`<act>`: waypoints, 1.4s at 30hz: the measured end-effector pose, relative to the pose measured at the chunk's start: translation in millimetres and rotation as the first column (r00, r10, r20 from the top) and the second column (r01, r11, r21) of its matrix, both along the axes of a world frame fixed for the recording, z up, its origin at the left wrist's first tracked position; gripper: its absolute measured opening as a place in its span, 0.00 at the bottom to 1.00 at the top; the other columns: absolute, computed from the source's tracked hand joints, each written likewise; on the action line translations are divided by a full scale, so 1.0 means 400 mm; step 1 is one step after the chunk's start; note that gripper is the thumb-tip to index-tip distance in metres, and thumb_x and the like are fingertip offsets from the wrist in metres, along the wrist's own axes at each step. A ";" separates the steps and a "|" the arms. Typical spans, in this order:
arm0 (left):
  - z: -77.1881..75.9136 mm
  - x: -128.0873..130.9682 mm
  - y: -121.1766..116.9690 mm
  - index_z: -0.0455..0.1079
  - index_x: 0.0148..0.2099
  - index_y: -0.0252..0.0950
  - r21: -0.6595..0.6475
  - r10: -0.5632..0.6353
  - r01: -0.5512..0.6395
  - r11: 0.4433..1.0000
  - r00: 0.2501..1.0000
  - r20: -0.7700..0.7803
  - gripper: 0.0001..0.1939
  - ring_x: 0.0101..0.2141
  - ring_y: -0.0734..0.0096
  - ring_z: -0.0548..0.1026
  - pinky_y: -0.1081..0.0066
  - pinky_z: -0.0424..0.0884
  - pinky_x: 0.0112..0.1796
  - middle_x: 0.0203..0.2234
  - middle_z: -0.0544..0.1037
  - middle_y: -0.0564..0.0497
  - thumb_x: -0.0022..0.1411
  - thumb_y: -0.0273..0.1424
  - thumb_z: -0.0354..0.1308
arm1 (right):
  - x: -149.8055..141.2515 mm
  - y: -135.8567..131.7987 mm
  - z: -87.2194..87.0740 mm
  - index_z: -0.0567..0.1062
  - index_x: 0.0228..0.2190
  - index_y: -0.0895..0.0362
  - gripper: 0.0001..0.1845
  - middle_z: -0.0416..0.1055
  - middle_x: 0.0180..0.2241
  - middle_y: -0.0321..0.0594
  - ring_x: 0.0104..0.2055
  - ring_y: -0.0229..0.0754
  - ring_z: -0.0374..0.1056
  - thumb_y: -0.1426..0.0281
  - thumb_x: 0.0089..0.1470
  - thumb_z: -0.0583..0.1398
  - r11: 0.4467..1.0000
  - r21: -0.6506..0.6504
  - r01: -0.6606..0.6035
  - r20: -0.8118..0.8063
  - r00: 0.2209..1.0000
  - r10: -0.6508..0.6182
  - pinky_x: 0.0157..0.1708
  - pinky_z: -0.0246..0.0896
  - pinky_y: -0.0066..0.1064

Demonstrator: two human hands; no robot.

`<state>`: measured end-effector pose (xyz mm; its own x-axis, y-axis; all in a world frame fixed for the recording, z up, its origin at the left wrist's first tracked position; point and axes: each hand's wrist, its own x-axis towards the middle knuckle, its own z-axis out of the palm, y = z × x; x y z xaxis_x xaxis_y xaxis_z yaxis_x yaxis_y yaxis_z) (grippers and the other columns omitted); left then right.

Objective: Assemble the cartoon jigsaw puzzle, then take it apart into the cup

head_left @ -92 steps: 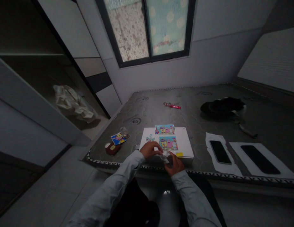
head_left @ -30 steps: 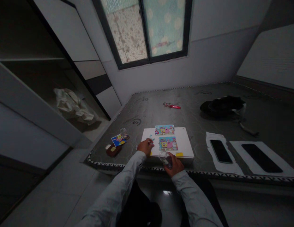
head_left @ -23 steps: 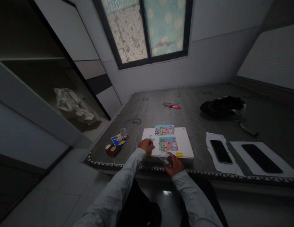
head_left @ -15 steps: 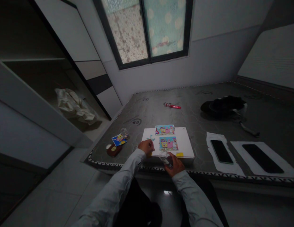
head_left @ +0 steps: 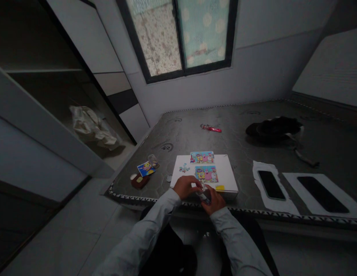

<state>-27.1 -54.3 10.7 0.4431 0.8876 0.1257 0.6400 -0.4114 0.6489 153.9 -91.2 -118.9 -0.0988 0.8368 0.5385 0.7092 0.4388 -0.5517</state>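
Observation:
My right hand (head_left: 214, 201) is wrapped around a small clear plastic jar (head_left: 206, 196), tilted over the near edge of a white box (head_left: 228, 174). My left hand (head_left: 185, 187) is at the jar's mouth, fingers drawn together; whatever they pinch is hidden. On the box lid lie two bright cartoon picture cards, the nearer one (head_left: 206, 174) just beyond my hands and the farther one (head_left: 202, 157) behind it. Left of them is a cluster of small light-blue pieces (head_left: 184, 168). A yellow patch (head_left: 220, 188) marks the box's front edge.
Left of the box are a brown case (head_left: 139, 181), a blue picture card (head_left: 146, 168), a clear container (head_left: 153, 161) and a small round disc (head_left: 168, 178). Two phones (head_left: 271, 184) (head_left: 323, 194) lie on white sheets at right. Behind are a red item (head_left: 212, 128) and a black cap (head_left: 273, 129).
My left hand has moved right from beside the blue pieces on the box to the jar's mouth, uncovering the box's left part. My right hand keeps its hold on the jar.

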 end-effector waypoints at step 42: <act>0.029 -0.076 0.063 0.79 0.36 0.39 -0.043 0.048 -0.048 0.998 0.999 0.006 0.14 0.28 0.74 0.74 0.75 0.68 0.33 0.35 0.80 0.51 0.55 0.44 0.63 | 0.005 0.003 0.014 0.65 0.55 0.55 0.32 0.73 0.46 0.43 0.42 0.46 0.71 0.68 0.46 0.60 1.000 0.003 -0.019 0.000 1.000 0.019 0.43 0.66 0.35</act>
<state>-57.6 -29.0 22.2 0.3993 0.9124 0.0900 0.6535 -0.3521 0.6701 155.9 -90.1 -113.2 -0.1148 0.8333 0.5408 0.7004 0.4539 -0.5507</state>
